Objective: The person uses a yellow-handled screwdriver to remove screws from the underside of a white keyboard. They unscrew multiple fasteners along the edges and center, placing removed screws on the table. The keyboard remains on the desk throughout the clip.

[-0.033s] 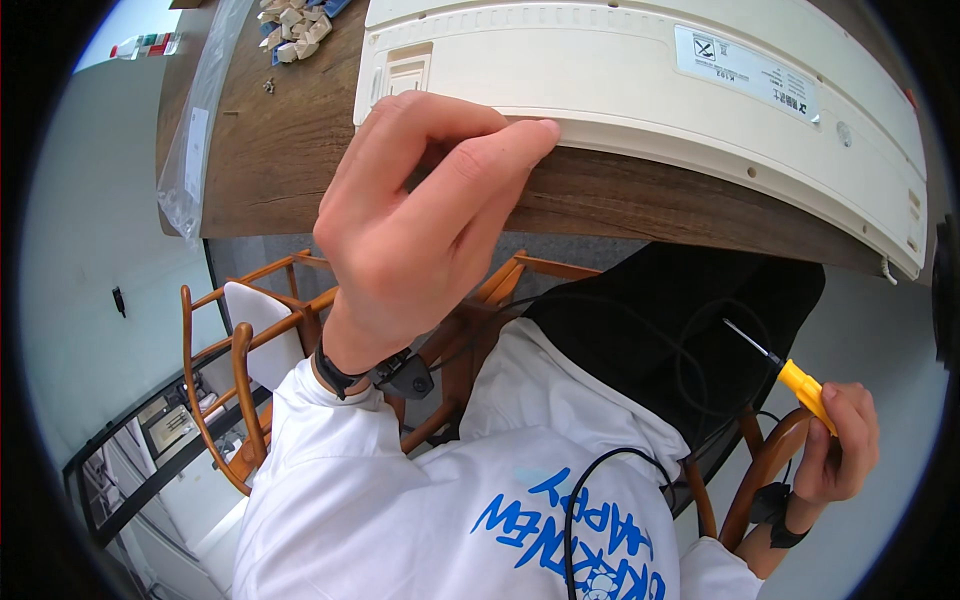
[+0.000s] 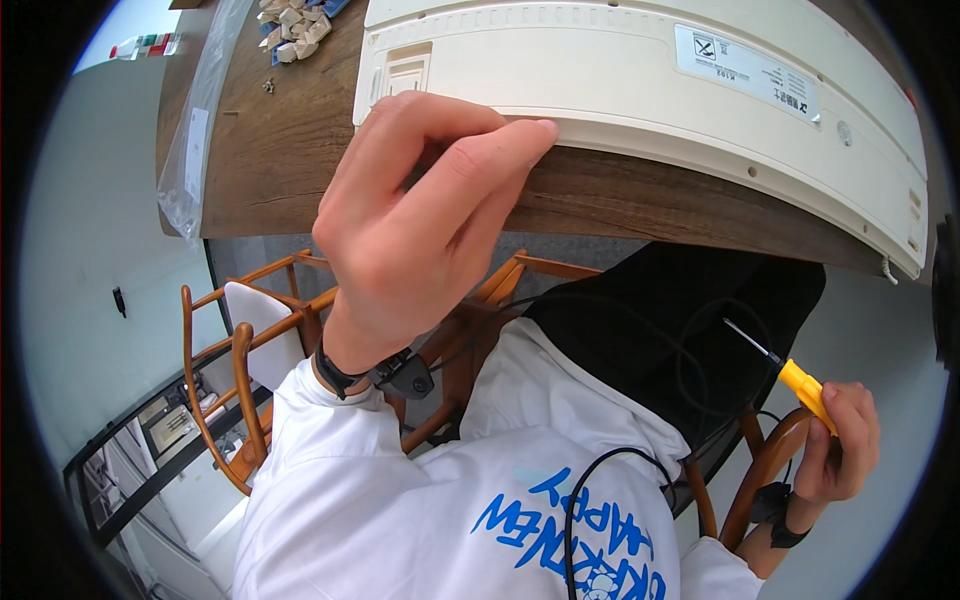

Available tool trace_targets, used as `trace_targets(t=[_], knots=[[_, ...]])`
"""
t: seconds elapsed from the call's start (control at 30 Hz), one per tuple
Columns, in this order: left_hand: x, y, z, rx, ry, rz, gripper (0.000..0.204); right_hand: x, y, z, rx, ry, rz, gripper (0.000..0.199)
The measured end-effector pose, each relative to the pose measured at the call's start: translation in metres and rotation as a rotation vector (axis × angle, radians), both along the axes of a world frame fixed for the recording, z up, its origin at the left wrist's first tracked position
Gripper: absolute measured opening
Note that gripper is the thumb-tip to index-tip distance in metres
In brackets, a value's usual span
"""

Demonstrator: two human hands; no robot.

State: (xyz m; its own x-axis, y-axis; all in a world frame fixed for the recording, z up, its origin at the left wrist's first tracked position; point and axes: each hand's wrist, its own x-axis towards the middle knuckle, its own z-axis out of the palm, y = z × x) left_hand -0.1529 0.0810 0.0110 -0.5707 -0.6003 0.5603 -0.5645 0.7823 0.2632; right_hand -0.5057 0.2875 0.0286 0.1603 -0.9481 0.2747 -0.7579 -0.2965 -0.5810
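A cream keyboard lies upside down along the table's near edge, its label and screw holes facing up. My left hand is at its near left edge, fingers curled and closed, a fingertip against the rim; the other fingertips are hidden behind the hand. Off to the lower right, away from the table, my right hand holds a screwdriver by its yellow handle. The thin metal shaft points up and left.
Loose keycaps are heaped at the table's far left, with small screws nearby. A clear plastic bag drapes over the left edge of the wooden table. A wooden chair stands at left; a black cable crosses my shirt.
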Motion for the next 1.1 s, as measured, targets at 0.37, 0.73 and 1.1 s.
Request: trace_targets(t=[0.37, 0.73, 1.1], knots=[[0.0002, 0.0035, -0.0018, 0.045, 0.034, 0.002, 0.024, -0.0015, 0.0000, -0.0003, 0.011, 0.011, 0.006, 0.025], [-0.0004, 0.0065, -0.0051, 0.058, 0.060, 0.024, 0.025, -0.0017, 0.0006, -0.0025, 0.011, -0.003, -0.002, 0.026], [-0.0017, 0.0019, -0.0064, 0.020, 0.073, -0.029, 0.027, -0.0025, 0.0006, -0.0014, 0.018, 0.004, -0.001, 0.025]])
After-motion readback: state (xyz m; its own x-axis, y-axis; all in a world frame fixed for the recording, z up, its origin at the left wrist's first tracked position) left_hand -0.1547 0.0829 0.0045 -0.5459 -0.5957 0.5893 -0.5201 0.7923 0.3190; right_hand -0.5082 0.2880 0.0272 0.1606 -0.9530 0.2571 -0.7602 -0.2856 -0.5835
